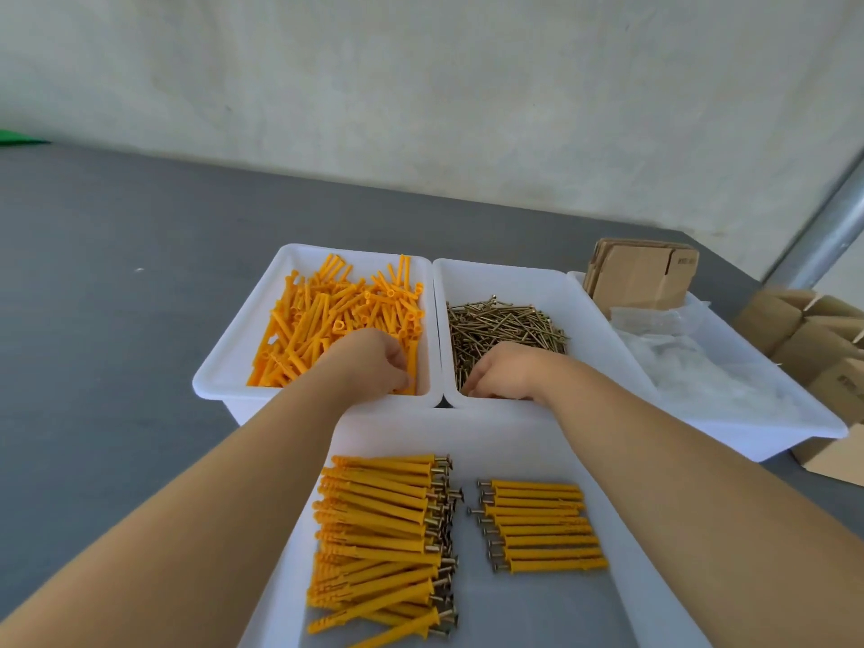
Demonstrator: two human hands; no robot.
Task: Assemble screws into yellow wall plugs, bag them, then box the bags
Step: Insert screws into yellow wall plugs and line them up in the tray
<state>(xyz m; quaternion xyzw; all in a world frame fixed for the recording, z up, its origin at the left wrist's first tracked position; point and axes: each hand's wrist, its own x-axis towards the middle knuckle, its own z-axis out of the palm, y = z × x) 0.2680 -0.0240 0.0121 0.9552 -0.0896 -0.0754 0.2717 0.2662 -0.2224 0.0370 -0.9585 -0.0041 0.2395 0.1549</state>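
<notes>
My left hand (pixel 374 360) reaches into the white bin (pixel 224 362) of loose yellow wall plugs (pixel 327 315), its fingers curled down among plugs at the near right corner. My right hand (pixel 502 371) is down in the neighbouring white bin (pixel 514 273) of brass screws (pixel 500 327), fingers curled into the pile; what either hand holds is hidden. In the near white tray (pixel 467 432) lie two groups of assembled plugs with screws: a large pile (pixel 381 540) on the left and a neat row (pixel 542 526) on the right.
A third white bin (pixel 795 413) at the right holds clear plastic bags (pixel 692 362) and flat cardboard blanks (pixel 640 273). Folded cardboard boxes (pixel 813 339) stand beyond it at the table's right edge. A metal post (pixel 827 226) rises at the far right. Grey tabletop (pixel 117 273) stretches left.
</notes>
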